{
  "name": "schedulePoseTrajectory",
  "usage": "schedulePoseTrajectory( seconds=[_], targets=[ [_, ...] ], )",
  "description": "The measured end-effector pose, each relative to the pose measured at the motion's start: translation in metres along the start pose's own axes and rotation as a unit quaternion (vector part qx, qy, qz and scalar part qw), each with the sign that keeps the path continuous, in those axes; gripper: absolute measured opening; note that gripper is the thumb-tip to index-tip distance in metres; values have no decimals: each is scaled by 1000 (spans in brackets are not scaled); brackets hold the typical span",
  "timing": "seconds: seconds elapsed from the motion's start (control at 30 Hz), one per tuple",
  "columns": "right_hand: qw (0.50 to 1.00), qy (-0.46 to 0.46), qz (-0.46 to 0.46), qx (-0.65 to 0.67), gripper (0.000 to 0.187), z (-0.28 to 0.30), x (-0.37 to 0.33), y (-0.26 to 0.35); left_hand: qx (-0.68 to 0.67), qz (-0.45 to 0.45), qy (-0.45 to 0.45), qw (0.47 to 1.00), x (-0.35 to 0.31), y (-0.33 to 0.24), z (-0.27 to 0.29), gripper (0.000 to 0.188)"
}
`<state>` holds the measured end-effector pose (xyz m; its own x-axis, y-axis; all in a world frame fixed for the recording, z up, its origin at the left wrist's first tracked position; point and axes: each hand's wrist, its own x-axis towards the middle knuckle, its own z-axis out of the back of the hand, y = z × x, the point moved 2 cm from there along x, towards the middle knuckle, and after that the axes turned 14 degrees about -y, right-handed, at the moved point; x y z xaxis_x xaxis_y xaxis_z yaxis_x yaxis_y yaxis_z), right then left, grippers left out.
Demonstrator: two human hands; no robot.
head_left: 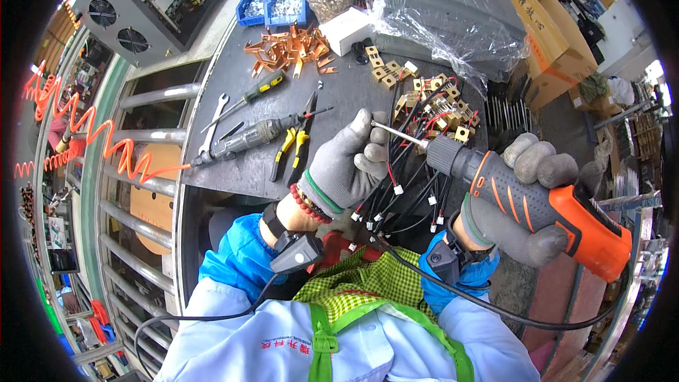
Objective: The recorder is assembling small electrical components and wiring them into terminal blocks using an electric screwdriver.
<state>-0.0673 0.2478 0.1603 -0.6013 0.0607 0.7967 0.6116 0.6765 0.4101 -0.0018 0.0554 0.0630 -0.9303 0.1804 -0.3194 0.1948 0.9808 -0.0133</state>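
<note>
My right hand (520,230), in a grey glove, grips an orange and dark-grey power screwdriver (506,187), whose long bit (399,134) points left. At the bit's tip, the gloved fingers of my left hand (346,159) are pinched together; whatever small thing they hold is hidden. Beneath the bit hang black wires (403,201) with white plugs. Just beyond lies a pile of brass terminal blocks (453,102), some with wires. Left of my left hand rest yellow-and-black pliers (286,152) and a grey pneumatic screwdriver (258,134).
On the dark table (237,177) lie a hand screwdriver (262,90), a wrench (214,124) and copper brackets (290,49). Behind stand blue bins (272,20), a white box (346,30) and plastic-wrapped grey panels (445,10). A roller conveyor (148,219) and orange coiled hose (131,155) are left.
</note>
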Motion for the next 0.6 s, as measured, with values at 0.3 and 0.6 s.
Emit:
schedulePoseTrajectory(
  seconds=[0.3,0.6],
  targets=[
    [995,-26,89,-34,80,0,0,-5,118,-87,-63,987,3,3,-13,25],
    [974,-202,101,11,79,26,3,-11,441,-103,-72,889,29,-18,-18,46]
  ],
)
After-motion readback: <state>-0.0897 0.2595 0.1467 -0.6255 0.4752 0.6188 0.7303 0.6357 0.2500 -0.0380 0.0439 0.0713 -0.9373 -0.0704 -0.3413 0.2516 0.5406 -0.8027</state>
